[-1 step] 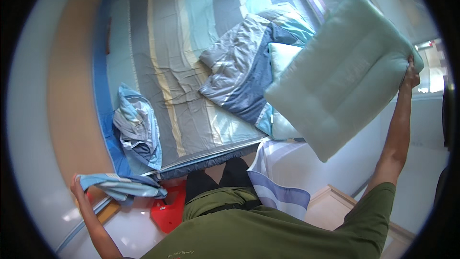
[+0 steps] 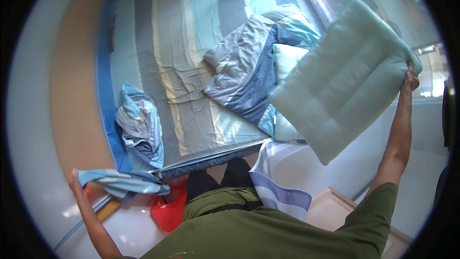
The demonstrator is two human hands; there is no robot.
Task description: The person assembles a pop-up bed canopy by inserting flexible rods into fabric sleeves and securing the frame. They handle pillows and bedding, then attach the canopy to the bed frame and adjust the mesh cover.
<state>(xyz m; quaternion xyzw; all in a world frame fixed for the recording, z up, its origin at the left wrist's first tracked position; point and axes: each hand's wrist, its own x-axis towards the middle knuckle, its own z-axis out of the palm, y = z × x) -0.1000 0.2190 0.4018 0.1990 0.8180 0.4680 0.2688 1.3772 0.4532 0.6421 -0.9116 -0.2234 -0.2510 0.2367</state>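
Right hand point(image 2: 410, 79) fingers gripping pale pillow point(image 2: 342, 79); left hand point(image 2: 74, 178) fingers clutching striped pillowcase point(image 2: 120, 182)

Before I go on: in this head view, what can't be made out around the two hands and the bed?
- Right hand: its fingers are hidden behind the pale green pillow it holds up.
- Left hand: small and bent at the fisheye rim; its grip on the striped blue cloth is unclear.
- Second pillow: mostly covered by the raised pillow and the crumpled quilt.
- Red object on the floor: half hidden by the person's body, kind unclear.
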